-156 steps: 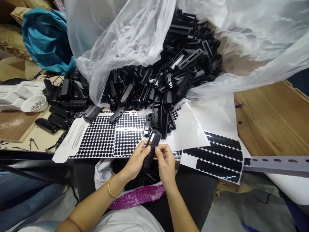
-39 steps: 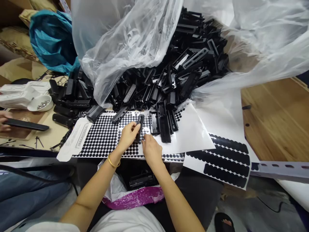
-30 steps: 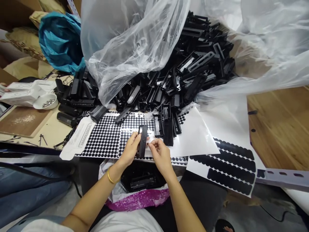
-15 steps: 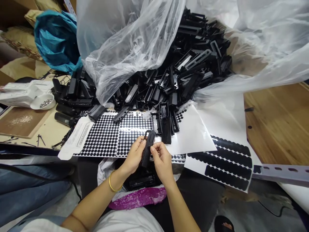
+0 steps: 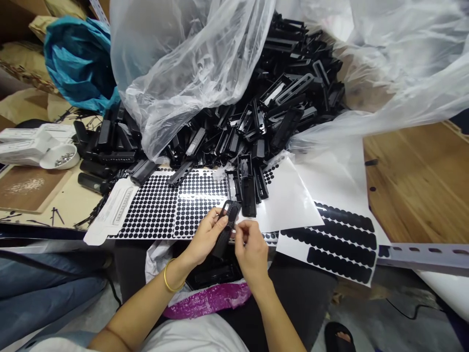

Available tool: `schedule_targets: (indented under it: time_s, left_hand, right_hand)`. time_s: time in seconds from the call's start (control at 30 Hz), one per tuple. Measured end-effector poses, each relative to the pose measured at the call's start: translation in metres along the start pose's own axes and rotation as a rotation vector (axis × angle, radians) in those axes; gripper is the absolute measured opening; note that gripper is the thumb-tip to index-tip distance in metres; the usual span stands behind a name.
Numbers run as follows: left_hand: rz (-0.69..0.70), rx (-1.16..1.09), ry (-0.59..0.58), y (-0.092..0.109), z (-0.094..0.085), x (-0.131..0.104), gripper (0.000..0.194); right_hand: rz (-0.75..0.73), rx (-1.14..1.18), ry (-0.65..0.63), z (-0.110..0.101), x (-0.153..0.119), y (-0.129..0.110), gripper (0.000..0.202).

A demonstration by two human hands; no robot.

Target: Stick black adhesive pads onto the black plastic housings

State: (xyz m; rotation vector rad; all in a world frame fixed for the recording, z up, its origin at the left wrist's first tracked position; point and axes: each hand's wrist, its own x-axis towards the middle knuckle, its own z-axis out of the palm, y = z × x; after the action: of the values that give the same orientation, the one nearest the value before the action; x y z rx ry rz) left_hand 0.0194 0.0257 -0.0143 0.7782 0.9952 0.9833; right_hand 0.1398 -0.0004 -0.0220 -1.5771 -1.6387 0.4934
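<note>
A long black plastic casing point(image 5: 232, 213) with a textured face is gripped in my left hand point(image 5: 204, 238), the thumb lying across it. It is held tilted over the front edge of the table. Close to the casing's right side, my right hand point(image 5: 252, 249) is closed in a pinch; whatever its fingertips hold, if anything, is hidden. Just beyond lie more black casings point(image 5: 249, 195), some showing their hollow inside. Under and left of my hands spreads a sheet of round black stickers point(image 5: 150, 208).
A big heap of black casings point(image 5: 293, 63) spills from a clear plastic bag point(image 5: 190, 54). Strips of black stickers point(image 5: 344, 244) overhang the table edge at right. On the left are a white bowl of small metal parts point(image 5: 62, 157) and a flat white box point(image 5: 113, 210).
My right hand has drawn slightly right, away from the casing, and its fingers have curled in more. My left hand still holds the casing, turned a little. The whole view has shifted slightly.
</note>
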Motion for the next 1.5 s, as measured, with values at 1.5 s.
schedule_targets:
  time_s: [1.5]
  left_hand:
    - [-0.293, -0.065, -0.28, -0.006, 0.004, -0.015, 0.043]
  right_hand:
    - [0.458, 0.372, -0.304, -0.046, 0.016, 0.011, 0.017]
